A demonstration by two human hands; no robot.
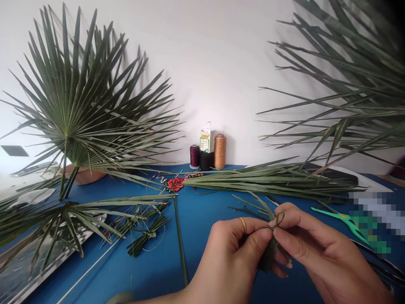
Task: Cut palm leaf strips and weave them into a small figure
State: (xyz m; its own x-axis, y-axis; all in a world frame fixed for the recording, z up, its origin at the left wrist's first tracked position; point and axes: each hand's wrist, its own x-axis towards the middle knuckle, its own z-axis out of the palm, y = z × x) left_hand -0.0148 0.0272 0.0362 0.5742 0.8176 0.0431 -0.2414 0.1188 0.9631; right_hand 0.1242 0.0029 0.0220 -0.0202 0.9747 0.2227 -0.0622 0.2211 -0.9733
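Note:
Both hands meet low and right of the middle in the head view, over the blue table. My left hand (234, 247), with a gold ring on one finger, pinches a folded piece of green palm leaf (268, 258) between thumb and forefinger. The fingertips of my right hand (319, 242) close on a thin strip that forms a small loop (279, 218) at the top of the piece. Narrow strip ends (253, 204) stick out behind the fingers. The fingers hide much of the leaf piece, so its full shape cannot be made out.
Fan palm leaves (68, 126) stand left above a brown bowl (88, 175); more fronds (335, 105) rise right. Cut palm strips (268, 179) lie across the back, before thread spools (220, 151). A rose patch (175, 184), a tied leaf bundle (147, 234) and green scissors (351, 221) lie around.

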